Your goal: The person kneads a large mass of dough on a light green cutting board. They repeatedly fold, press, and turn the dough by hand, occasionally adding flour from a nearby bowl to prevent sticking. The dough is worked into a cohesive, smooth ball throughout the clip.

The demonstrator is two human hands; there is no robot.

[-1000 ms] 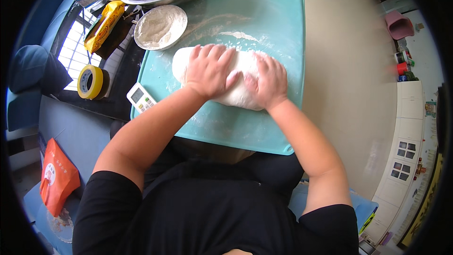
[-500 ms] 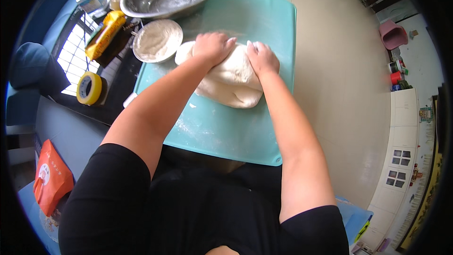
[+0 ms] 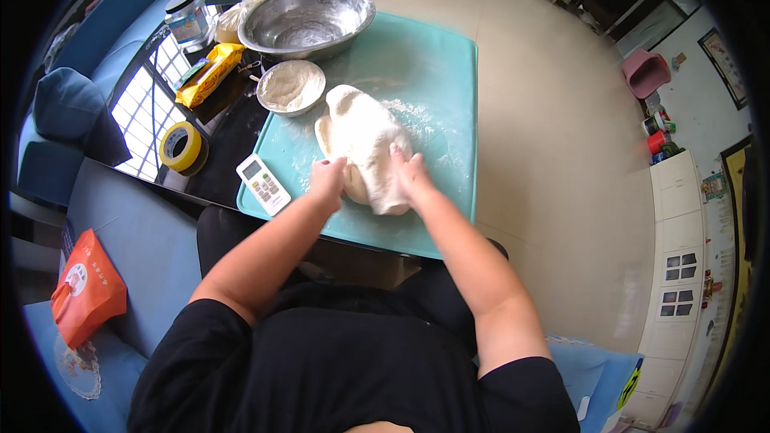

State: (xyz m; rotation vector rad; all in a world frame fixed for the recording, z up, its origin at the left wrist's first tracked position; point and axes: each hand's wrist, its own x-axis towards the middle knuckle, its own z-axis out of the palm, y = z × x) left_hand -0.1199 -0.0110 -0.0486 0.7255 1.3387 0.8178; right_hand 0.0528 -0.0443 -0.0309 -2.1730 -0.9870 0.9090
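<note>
White dough (image 3: 369,132) slants away across a floury teal mat (image 3: 445,116)

The dough is a long, soft, uneven mass in the middle of the mat, nearer its front edge. Its long axis runs from the person's side away and a little to the left: the rounded far end points to the upper left, the near end to the lower right. A fold runs lengthwise, with a smaller lobe tucked along its left side.

The left hand (image 3: 326,180) has its fingers curled in a closed grip on the dough's near left edge. The right hand (image 3: 411,172) holds the right side, thumb side uppermost; its other fingers are partly hidden.

Loose flour dusts the mat, which lies on a glossy black table (image 3: 233,142). A white remote control (image 3: 263,183) rests at the mat's left edge. Beyond the dough stand a small bowl of flour (image 3: 292,86) and a wide steel bowl (image 3: 265,28). Pale floor (image 3: 553,152) stretches right towards white cabinets (image 3: 678,345); blue seating (image 3: 148,232) fills the left.

Printing shows on a yellow packet (image 3: 210,76), and a pump bottle (image 3: 188,22) wears a bluish label. An orange bag (image 3: 96,297) bears a round white emblem and small white lettering.
</note>
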